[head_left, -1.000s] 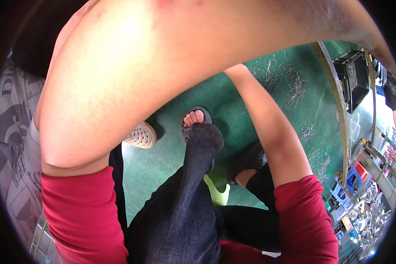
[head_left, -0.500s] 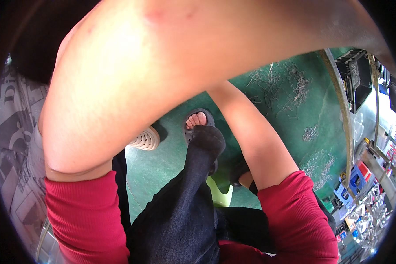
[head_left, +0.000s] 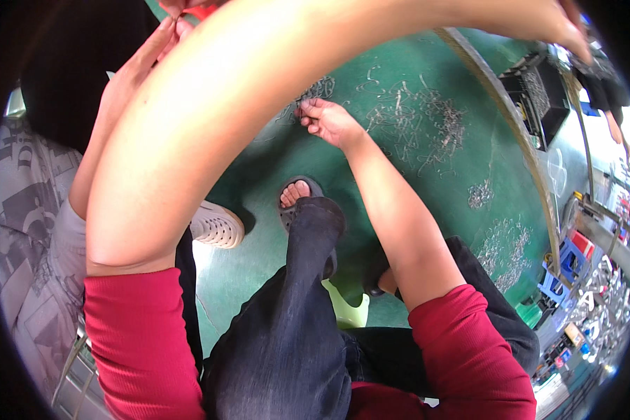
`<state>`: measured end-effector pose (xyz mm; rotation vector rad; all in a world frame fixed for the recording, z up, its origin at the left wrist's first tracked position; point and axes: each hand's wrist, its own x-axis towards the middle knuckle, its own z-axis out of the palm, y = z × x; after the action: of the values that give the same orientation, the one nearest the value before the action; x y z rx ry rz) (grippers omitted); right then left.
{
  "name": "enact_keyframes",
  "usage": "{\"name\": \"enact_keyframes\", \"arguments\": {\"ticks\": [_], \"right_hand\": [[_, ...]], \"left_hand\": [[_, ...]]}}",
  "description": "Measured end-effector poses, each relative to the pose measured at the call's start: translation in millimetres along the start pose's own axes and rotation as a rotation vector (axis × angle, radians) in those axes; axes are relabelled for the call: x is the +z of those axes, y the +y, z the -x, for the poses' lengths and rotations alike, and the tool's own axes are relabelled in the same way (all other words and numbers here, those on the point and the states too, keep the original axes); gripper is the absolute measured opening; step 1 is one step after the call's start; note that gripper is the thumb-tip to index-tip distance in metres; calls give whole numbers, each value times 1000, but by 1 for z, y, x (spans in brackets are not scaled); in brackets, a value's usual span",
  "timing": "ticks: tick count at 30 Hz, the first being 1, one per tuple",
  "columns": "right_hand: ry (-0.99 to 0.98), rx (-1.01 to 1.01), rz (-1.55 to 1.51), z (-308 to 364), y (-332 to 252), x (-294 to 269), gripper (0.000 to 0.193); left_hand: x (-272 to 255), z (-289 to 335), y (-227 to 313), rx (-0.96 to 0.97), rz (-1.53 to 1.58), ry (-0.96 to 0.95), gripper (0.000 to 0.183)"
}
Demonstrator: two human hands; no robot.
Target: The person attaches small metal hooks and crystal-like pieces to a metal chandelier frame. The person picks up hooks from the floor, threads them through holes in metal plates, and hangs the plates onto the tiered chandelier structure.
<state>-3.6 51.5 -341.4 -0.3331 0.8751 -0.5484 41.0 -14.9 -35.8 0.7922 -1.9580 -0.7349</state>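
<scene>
Head view: right hand (head_left: 330, 126) over green floor (head_left: 483, 150), fingers curled, thumb near index; can't tell if a piece is pinched. Clump of thin wire pieces (head_left: 321, 87) just beside the fingertips, partly behind left forearm (head_left: 189, 140). More loose wires (head_left: 427, 122) scattered rightward. Left hand (head_left: 570, 31) at upper right, cut off; can't tell its fingers' state.

We look down on a green floor (head_left: 220, 301) — glare (head_left: 203, 253) whitens one patch — with a long bar (head_left: 541, 178) and a black crate (head_left: 554, 108) off to our right.
</scene>
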Motion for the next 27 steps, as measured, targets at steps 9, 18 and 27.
{"name": "enact_keyframes", "arguments": {"ticks": [9,18,27], "right_hand": [[320,-637,226,172,-66,3,19],[446,-1208,310,303,-148,55,12],[425,-1332,262,297,-159,61,9]], "left_hand": [[10,1,30,-44,17,-33,20],[31,5,54,-227,146,-48,17],[50,4,53,-271,403,-87,17]]}}
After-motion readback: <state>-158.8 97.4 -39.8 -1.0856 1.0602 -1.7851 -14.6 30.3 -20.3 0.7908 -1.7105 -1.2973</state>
